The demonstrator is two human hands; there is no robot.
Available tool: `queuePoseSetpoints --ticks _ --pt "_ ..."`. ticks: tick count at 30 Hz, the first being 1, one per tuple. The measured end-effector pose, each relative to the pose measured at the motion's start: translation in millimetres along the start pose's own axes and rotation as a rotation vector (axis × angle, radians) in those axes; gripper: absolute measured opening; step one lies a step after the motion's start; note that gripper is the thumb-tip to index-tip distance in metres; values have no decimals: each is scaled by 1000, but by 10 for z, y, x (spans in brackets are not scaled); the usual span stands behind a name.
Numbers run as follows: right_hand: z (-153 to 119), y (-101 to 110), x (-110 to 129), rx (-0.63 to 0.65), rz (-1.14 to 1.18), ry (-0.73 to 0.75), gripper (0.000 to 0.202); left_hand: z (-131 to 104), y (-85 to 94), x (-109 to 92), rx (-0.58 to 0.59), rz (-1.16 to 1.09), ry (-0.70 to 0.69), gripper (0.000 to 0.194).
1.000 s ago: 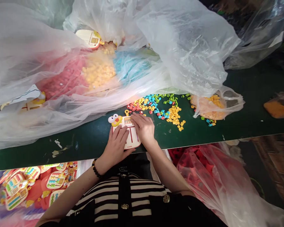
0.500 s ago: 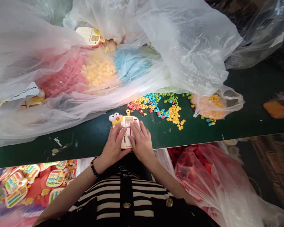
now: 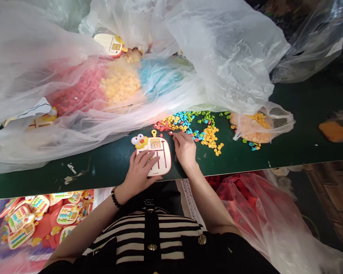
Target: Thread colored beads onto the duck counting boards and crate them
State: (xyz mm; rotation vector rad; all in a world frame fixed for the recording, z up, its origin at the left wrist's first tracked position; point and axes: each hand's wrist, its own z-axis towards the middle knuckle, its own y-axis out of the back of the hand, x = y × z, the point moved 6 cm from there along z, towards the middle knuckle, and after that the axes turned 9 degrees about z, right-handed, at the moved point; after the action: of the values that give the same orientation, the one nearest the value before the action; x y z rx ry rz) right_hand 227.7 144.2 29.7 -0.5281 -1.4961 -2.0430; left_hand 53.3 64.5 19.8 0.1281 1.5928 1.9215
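Note:
A white toy board [image 3: 165, 161] with dark red slots and a duck head [image 3: 139, 141] at its upper left lies near the front edge of the green table. My left hand [image 3: 141, 167] rests on the board's left part, fingers spread and flat. Right of the board, my right hand [image 3: 185, 150] has its fingertips pinched together at a small red piece [image 3: 170, 133]. Small loose pieces in red, yellow, blue and green [image 3: 210, 137] are scattered just beyond and beside this hand.
Clear plastic sheeting [image 3: 125, 118] covers heaps of red, yellow and blue pieces. A small bag of pieces [image 3: 254, 127] sits to the right on the table [image 3: 291, 152]. Below the edge are finished-looking toys [image 3: 67, 214] at left and a bag of red parts [image 3: 246, 205] at right.
My right hand has left the board and moved right and up to the loose pieces, its fingers now pinched. More of the board shows. My left hand stays on it.

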Motion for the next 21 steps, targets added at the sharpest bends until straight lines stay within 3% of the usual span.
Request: queuePoseSetpoints --ticks 4,8,14,21 --pt "-35 -94 178 -31 112 62 26 0 10 -15 -19 9 -46 47" --pt "-124 -185 346 64 56 180 27 9 16 -13 -12 6 -28 49" --pt "-236 -136 402 101 -75 266 30 -4 -5 6 1 -44 -1 56" --pt "-274 -140 403 84 -90 230 30 -8 -10 1 -9 -62 -8 58"
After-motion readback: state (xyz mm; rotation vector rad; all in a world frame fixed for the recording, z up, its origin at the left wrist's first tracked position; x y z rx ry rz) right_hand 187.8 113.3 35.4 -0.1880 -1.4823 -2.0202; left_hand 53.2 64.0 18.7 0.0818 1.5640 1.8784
